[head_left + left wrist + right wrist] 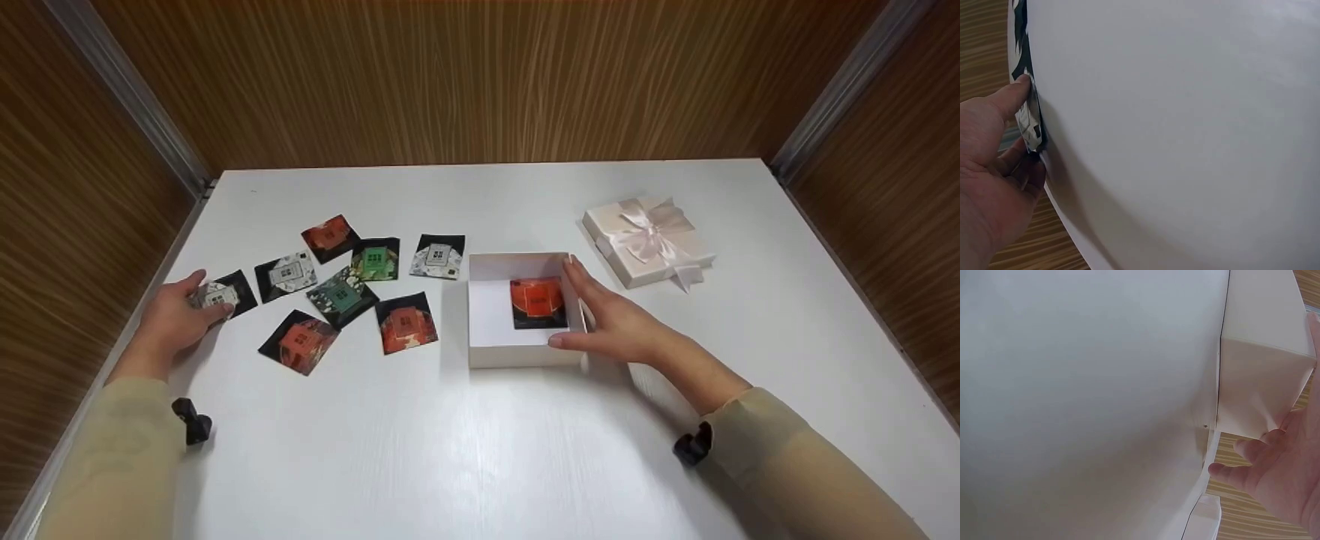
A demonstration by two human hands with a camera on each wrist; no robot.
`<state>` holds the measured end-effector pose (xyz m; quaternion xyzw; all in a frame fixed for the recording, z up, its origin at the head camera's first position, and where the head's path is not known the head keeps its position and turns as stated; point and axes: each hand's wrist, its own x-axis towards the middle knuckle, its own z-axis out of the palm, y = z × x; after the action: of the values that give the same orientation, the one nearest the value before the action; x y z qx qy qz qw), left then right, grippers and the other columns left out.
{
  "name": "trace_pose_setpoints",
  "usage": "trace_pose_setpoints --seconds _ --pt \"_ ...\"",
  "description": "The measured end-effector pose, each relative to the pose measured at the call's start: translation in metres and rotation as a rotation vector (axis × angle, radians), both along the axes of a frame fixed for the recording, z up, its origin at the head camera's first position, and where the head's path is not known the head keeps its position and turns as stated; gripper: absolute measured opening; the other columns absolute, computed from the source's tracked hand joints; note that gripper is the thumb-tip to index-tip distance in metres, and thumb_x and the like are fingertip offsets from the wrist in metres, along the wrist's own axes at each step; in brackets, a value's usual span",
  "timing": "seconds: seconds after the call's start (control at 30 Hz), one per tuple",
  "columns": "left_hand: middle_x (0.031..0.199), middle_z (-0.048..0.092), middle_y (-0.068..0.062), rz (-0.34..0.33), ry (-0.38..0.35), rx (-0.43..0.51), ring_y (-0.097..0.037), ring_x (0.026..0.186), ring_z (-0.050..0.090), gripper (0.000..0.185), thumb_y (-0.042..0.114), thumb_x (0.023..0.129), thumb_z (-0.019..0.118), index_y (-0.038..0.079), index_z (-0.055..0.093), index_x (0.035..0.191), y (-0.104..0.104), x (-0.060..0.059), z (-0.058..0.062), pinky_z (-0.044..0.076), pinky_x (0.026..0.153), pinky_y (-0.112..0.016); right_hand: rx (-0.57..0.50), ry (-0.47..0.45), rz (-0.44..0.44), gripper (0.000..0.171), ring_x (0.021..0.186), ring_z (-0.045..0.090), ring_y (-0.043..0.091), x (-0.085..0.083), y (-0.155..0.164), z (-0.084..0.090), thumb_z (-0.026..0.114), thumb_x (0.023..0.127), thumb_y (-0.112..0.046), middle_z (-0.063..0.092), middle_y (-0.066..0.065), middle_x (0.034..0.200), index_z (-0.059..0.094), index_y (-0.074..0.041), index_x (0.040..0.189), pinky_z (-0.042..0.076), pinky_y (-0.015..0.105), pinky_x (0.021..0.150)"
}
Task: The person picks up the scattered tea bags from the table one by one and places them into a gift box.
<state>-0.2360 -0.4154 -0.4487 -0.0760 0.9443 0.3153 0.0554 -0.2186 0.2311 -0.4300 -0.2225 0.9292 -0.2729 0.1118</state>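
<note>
An open white box (517,354) stands mid-table with an orange sachet (538,301) lying flat inside. My right hand (592,311) rests against the box's right wall, fingers straight along it and thumb at the front corner. In the right wrist view the fingertips (1249,449) touch the box's (1258,377) lower edge. My left hand (196,296) is at the far left, pinching a black-and-white sachet (219,294). The left wrist view shows that sachet (1032,126) between the thumb and fingers of the left hand (1019,129), its edge lifted off the table.
Several more square sachets lie left of the box, among them orange (406,322), teal (343,297) and white-patterned (439,256) ones. The box lid (649,240) with a pale ribbon bow sits at the back right. Wooden walls enclose the white table (480,450).
</note>
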Motion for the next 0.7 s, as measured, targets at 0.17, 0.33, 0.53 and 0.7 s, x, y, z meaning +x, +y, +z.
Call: trace_pose_setpoints --seconds 0.17,0.33,0.53,0.7 --pt "0.153 0.035 -0.046 0.012 0.002 0.025 -0.058 0.143 0.035 0.09 0.027 0.102 0.072 -0.004 0.017 0.166 0.0 0.005 0.005 0.03 0.117 -0.068 0.0 -0.001 -0.002 0.122 0.159 0.024 0.035 0.0 0.0 -0.001 0.074 0.088 -0.071 0.003 0.002 0.178 -0.002 -0.028 0.172 0.027 0.056 0.124" --pt "0.139 0.047 -0.039 0.015 0.036 0.055 -0.047 0.123 0.046 0.082 0.03 0.103 0.07 -0.001 0.027 0.165 -0.002 0.012 0.011 0.042 0.103 -0.057 -0.007 0.013 0.01 0.122 0.159 0.023 0.032 0.0 0.001 -0.002 0.073 0.088 -0.072 0.001 0.0 0.178 -0.002 -0.027 0.172 0.027 0.054 0.125" --pt "0.144 0.043 -0.033 0.0 -0.027 0.138 -0.041 0.124 0.041 0.071 0.032 0.106 0.065 0.01 0.033 0.166 -0.008 0.019 0.021 0.039 0.099 -0.046 -0.006 0.008 0.007 0.122 0.159 0.022 0.032 0.0 0.0 0.0 0.074 0.088 -0.072 0.002 0.001 0.178 -0.002 -0.027 0.172 0.026 0.054 0.126" --pt "0.141 0.045 -0.03 -0.01 -0.038 0.147 -0.037 0.118 0.042 0.062 0.031 0.109 0.058 0.016 0.036 0.165 -0.013 0.022 0.028 0.039 0.089 -0.035 0.006 -0.006 -0.002 0.122 0.159 0.023 0.034 0.0 0.0 0.0 0.073 0.088 -0.072 0.002 0.002 0.178 -0.003 -0.029 0.172 0.026 0.055 0.125"
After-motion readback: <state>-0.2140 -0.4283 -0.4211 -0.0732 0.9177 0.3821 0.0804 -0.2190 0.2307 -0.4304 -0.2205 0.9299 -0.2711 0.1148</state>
